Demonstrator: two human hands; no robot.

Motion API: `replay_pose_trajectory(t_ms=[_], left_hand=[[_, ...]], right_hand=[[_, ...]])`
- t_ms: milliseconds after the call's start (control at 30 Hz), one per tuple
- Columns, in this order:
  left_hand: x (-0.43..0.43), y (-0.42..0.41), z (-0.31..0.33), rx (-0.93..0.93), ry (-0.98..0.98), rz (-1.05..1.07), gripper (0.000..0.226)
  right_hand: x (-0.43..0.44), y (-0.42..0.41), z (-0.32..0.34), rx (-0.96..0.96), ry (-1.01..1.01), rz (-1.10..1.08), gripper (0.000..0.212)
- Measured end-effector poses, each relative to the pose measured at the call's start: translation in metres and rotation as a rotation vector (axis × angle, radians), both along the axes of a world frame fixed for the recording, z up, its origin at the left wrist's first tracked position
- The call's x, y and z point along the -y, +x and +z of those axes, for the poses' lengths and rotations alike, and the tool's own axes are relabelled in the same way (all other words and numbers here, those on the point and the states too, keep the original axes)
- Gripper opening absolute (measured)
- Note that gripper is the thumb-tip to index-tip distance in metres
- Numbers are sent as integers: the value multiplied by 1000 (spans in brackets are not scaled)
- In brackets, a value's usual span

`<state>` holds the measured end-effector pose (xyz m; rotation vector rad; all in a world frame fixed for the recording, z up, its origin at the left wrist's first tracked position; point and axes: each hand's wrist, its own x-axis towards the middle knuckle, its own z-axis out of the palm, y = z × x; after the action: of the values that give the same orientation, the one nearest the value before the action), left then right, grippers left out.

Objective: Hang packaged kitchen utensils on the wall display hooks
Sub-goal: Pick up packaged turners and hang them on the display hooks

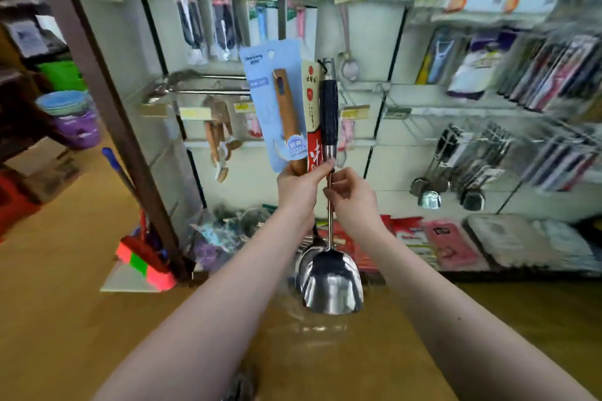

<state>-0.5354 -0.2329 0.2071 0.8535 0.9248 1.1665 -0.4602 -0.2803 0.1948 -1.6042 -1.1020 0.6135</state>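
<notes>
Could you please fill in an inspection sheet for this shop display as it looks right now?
Surface: white wall panel; two long hooks stick out left of the bundle.
Job's things: blue-carded wooden-handled utensil, red-carded utensil and dark-handled steel spatula held upright together, none on a hook.
Clutter: broom beside the brown post; stacked basins at left.
Grippers: left hand grips the bundle's handles; right hand pinches the spatula's shaft.
Cables: nothing seen.
Surroundings: ladles hanging at right; packaged goods on wire racks; wooden floor.
</notes>
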Motion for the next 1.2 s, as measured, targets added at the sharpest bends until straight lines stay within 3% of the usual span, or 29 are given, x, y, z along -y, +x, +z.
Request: replay_pose_trajectory(t_ms=[333, 800, 1033, 1200], left_hand=[[33, 97, 14, -112, 180, -44, 18], [81, 307, 16, -100, 192, -6, 15], [86, 381, 11, -92, 195, 16, 12], [83, 422, 7, -102, 190, -8, 15]], right_hand=[[27, 100, 4, 19, 27, -92, 31], [73, 311, -4, -25, 29, -35, 28], [96, 391, 3, -278, 74, -53, 17], [93, 437, 12, -167, 130, -115, 16]])
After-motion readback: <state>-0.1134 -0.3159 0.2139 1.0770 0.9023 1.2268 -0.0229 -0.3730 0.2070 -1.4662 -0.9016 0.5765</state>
